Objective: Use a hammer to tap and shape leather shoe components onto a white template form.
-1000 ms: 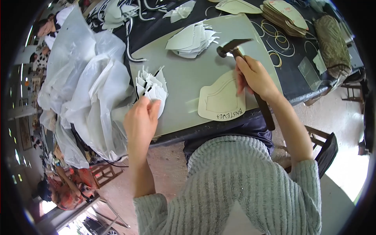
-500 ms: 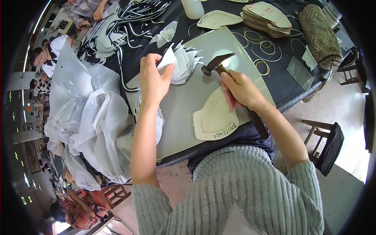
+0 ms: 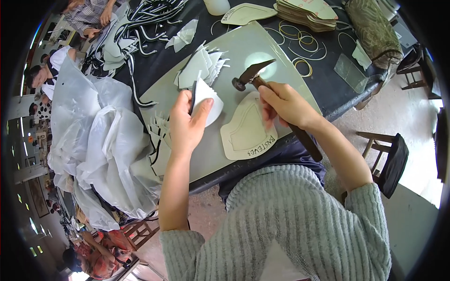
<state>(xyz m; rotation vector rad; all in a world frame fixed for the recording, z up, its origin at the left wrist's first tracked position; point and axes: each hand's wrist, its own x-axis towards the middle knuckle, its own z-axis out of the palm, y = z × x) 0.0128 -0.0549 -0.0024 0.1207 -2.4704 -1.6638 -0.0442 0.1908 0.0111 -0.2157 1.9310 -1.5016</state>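
Pinching a white, black-edged, curved sheet (image 3: pixel 210 107) in the left hand (image 3: pixel 188 122); gripping a dark-metal, brown-handled hammer (image 3: pixel 251 74) in the right hand (image 3: pixel 288 105); possibly risking creases through overtight pinching.

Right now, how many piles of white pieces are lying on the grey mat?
2: one far pile beyond the left hand, and one near pile left of the left forearm, which may hide part of it.

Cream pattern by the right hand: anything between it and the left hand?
Just the white piece held in the left hand, projecting toward the cream pattern. Past that, nothing visible but grey board.
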